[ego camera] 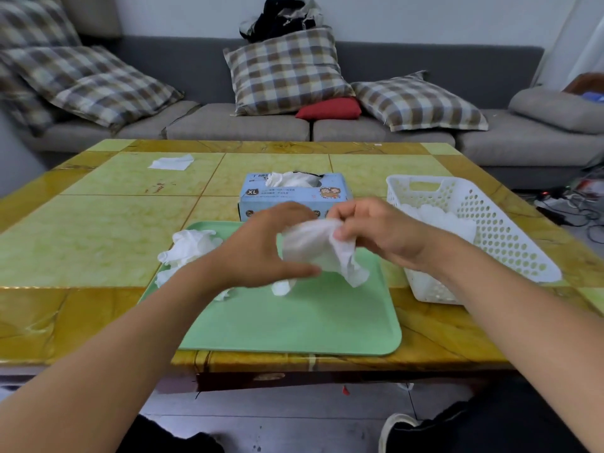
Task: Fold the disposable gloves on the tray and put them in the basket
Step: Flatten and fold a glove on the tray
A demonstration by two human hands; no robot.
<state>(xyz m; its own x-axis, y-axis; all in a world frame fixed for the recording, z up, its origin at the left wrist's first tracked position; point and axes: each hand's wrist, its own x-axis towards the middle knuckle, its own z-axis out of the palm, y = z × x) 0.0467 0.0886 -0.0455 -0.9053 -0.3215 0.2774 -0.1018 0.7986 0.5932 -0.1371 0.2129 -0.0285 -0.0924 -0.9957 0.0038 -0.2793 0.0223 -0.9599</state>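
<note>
A white disposable glove (322,248) hangs crumpled above the green tray (313,325), held between both hands. My left hand (258,250) grips its left side with curled fingers and thumb. My right hand (376,230) pinches its upper right edge. More white gloves (188,248) lie in a loose heap on the tray's left corner, partly behind my left forearm. The white perforated basket (510,237) stands to the right of the tray with several white gloves inside.
A blue glove box (294,194) marked XL stands just behind the tray, a glove poking from its slot. A white sheet (171,163) lies at the far left of the yellow-green table (98,230). A grey sofa with plaid cushions runs behind the table.
</note>
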